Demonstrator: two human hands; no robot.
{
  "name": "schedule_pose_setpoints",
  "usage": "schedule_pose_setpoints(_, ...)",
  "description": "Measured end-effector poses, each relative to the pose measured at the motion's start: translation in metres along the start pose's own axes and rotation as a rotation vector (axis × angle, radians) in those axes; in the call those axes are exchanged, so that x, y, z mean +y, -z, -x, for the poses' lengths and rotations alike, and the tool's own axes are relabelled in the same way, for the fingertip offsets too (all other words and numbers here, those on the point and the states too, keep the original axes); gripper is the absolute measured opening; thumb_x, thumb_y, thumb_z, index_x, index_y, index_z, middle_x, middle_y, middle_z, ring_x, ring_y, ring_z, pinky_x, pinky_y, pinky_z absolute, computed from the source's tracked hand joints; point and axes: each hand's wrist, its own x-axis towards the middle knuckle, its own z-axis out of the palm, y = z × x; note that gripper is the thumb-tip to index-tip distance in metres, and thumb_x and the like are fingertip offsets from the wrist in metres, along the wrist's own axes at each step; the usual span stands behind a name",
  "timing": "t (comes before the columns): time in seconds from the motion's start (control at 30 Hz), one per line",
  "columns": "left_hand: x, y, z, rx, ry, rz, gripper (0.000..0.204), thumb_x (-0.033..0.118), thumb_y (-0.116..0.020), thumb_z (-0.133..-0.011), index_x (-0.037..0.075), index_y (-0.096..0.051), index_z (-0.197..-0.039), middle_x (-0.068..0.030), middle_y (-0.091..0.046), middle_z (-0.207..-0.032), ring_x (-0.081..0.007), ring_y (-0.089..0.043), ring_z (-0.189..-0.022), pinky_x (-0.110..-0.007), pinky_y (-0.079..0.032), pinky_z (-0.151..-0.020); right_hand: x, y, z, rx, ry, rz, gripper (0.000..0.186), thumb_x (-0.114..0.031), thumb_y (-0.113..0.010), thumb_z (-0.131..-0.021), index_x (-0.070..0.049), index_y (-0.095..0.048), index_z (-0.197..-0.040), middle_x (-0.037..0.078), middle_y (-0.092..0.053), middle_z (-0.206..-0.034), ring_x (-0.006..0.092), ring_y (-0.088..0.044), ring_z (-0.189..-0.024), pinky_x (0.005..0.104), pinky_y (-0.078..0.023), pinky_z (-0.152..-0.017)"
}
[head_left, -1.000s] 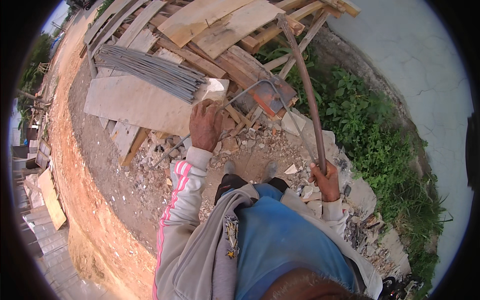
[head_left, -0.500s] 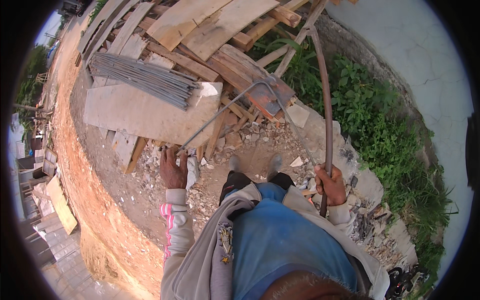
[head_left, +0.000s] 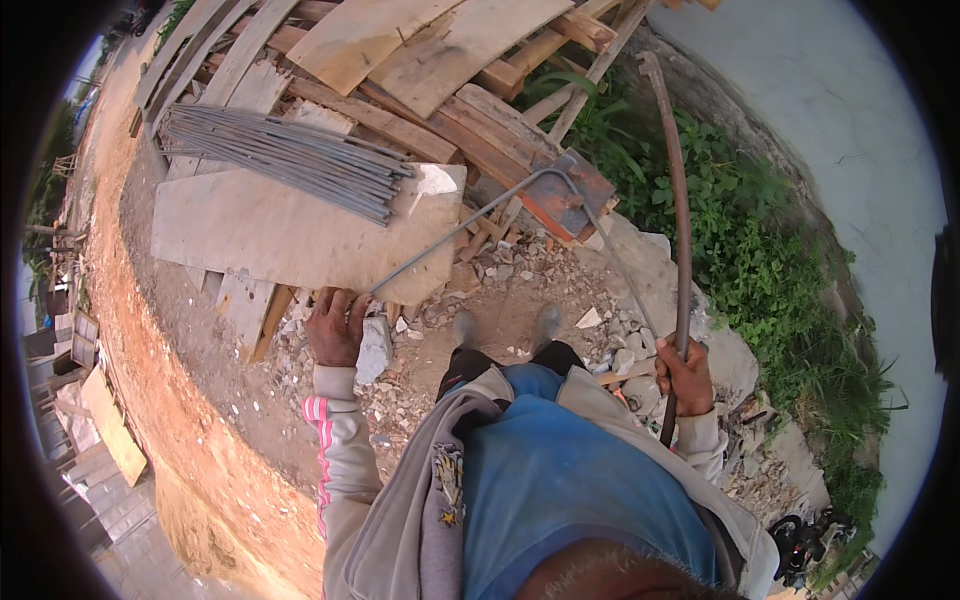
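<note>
A thin grey steel rod (head_left: 455,232) is bent sharply at a rusty metal plate (head_left: 578,200) fixed on a timber end. One leg of the rod runs down to my left hand (head_left: 337,328), whose curled fingers and thumb close at its tip. The other leg (head_left: 625,275) slants down to my right hand (head_left: 686,380). That hand is wrapped round a long, brown, rusty bar (head_left: 677,200), which stands along my right side with its far end free. Whether the right fingers also grip the rod's tip, I cannot tell.
A bundle of straight steel rods (head_left: 285,155) lies on a pale board (head_left: 270,225) left of the plate. Planks and plywood (head_left: 430,55) are piled beyond. Rubble (head_left: 500,275) surrounds my boots (head_left: 547,325). Green plants (head_left: 740,200) and a pale wall (head_left: 850,150) border the right.
The rusty bar's far end has come away from the timber strut and swung right. My right hand has shifted slightly right; my left fingers have drawn closer together at the rod's tip.
</note>
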Motion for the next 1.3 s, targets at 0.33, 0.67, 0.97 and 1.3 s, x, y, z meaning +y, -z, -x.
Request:
schedule_pose_setpoints(0.33,-0.006,0.003,-0.018,0.036,-0.021,0.011,0.019,0.023,-0.077,-0.085,0.009,-0.066,-0.088,-0.0082,-0.063,-0.087,-0.0303,-0.066,-0.076,-0.041,-0.051,-0.062,0.0,-0.004,0.002,0.037,0.067,0.023,0.022,-0.019,-0.068,-0.096,-0.008,-0.053,-0.086,-0.001,-0.049,-0.057,0.0068,-0.042,-0.041,0.0233,-0.031,-0.037)
schedule_pose_setpoints(0.67,0.077,-0.011,-0.032,0.267,-0.033,0.072,0.031,0.02,-0.079,-0.082,0.007,-0.064,-0.107,-0.0131,-0.063,-0.108,-0.0347,-0.06,-0.1,-0.047,-0.047,-0.089,0.004,-0.008,-0.014,-0.025,0.175,0.006,0.022,-0.021,-0.068,-0.097,-0.006,-0.056,-0.086,-0.001,-0.05,-0.058,0.0066,-0.043,-0.042,0.0234,-0.031,-0.038)
schedule_pose_setpoints(0.97,0.167,-0.12,-0.137,-0.003,-0.21,0.131,0.025,0.022,-0.064,-0.093,0.008,-0.066,-0.114,-0.0169,-0.068,-0.108,-0.0395,-0.067,-0.092,-0.049,-0.054,-0.077,0.003,-0.006,-0.018,-0.011,0.211,0.06,0.022,-0.025,-0.07,-0.096,-0.006,-0.058,-0.093,-0.001,-0.055,-0.064,0.0078,-0.05,-0.05,0.0244,-0.039,-0.046)
schedule_pose_setpoints(1.3,0.153,-0.132,-0.139,-0.024,-0.223,0.223,0.025,0.019,-0.064,-0.091,0.013,-0.071,-0.114,-0.0145,-0.071,-0.103,-0.0377,-0.068,-0.092,-0.048,-0.055,-0.078,0.027,0.141,0.012,0.319,0.49,0.533,0.034,-0.033,-0.07,-0.095,0.001,-0.064,-0.09,0.002,-0.052,-0.07,0.0121,-0.046,-0.065,0.032,-0.04,-0.059)
